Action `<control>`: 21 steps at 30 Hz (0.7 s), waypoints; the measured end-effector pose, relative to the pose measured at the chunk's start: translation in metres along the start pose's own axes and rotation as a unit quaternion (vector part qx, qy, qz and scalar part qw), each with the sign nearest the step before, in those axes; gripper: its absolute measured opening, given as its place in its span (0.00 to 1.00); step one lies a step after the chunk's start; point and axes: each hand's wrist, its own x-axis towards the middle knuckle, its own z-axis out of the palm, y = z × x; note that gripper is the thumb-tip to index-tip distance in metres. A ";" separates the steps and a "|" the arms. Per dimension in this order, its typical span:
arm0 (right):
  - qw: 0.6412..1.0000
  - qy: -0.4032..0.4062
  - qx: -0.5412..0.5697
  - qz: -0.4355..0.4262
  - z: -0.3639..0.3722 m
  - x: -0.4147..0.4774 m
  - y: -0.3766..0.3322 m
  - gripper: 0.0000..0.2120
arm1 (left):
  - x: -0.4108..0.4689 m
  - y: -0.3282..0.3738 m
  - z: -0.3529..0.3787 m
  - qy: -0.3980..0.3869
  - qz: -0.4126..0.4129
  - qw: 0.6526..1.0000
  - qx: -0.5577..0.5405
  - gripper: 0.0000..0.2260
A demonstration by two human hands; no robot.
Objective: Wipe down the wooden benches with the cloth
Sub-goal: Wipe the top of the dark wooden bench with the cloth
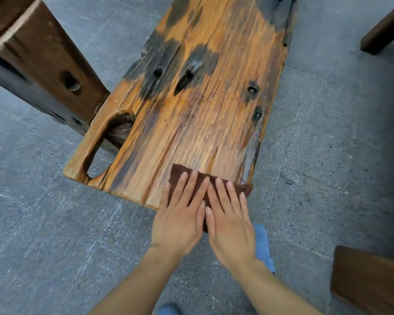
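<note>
Flat, unclenched, both palms press the brown cloth (210, 185) at lower centre, on the near end of the orange wooden bench (191, 110). Left hand (180, 219) and right hand (229, 226) lie side by side, thumbs touching, fingers spread forward.
</note>
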 end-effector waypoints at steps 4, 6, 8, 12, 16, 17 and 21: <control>1.000 0.022 -0.015 0.008 0.004 0.013 0.004 0.25 | 0.014 0.004 0.004 0.000 -0.010 1.000 -0.004 0.24; 0.999 0.030 -0.020 0.014 0.003 0.026 0.008 0.26 | 0.027 0.006 0.003 -0.011 -0.015 1.000 0.005 0.25; 0.999 0.034 -0.022 0.015 0.000 0.041 0.015 0.26 | 0.045 0.007 0.002 -0.022 -0.021 0.999 0.022 0.26; 0.999 0.042 -0.024 0.004 -0.013 0.072 0.033 0.26 | 0.081 0.014 -0.002 -0.034 -0.033 0.999 0.021 0.25; 0.998 0.050 -0.029 0.004 -0.024 0.106 0.049 0.26 | 0.119 0.021 -0.006 -0.037 -0.048 0.998 0.030 0.24; 0.998 0.050 -0.028 0.005 -0.026 0.115 0.053 0.26 | 0.129 0.023 -0.007 -0.040 -0.050 0.998 0.029 0.24; 0.998 0.047 -0.030 0.003 -0.038 0.151 0.069 0.27 | 0.171 0.029 -0.013 -0.036 -0.053 0.998 0.011 0.23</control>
